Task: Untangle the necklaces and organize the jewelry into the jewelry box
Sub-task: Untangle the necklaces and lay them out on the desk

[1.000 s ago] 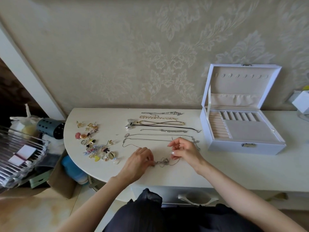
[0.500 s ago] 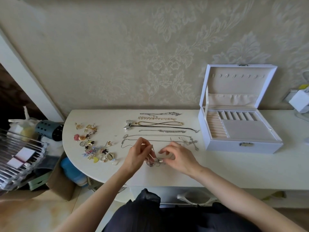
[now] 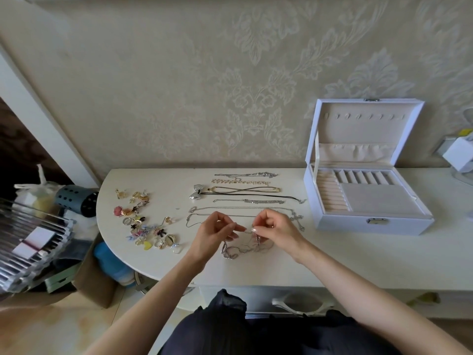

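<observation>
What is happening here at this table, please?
A person is working on a knot of tangled chains on the white table. The left hand and the right hand each pinch a strand and hold it just above the rest of the knot. Behind the hands, several necklaces lie straightened in rows. A cluster of small pieces lies to the left. The jewelry box stands open on the right, and its compartments look empty.
</observation>
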